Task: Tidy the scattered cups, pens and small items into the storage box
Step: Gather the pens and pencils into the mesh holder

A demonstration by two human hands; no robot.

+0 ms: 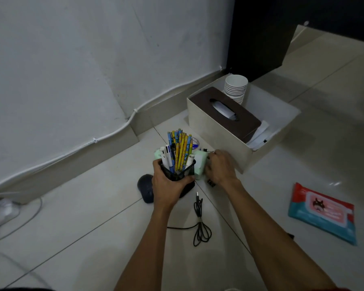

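At centre frame, the left hand (167, 181) grips the mesh pen holder (180, 175).
Right hand (220, 166) is closed on a mint-green item (199, 164); next, probably lift both into the storage box (221, 131).

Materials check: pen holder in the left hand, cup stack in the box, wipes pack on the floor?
Pen holder: black metal mesh by the look, matte; a fine grid shows along its rim.
Cup stack: likely paper, matte white; thin rolled rims nest closely.
Wipes pack: soft plastic film, slightly glossy, printed red and teal, with a flap label on its face.
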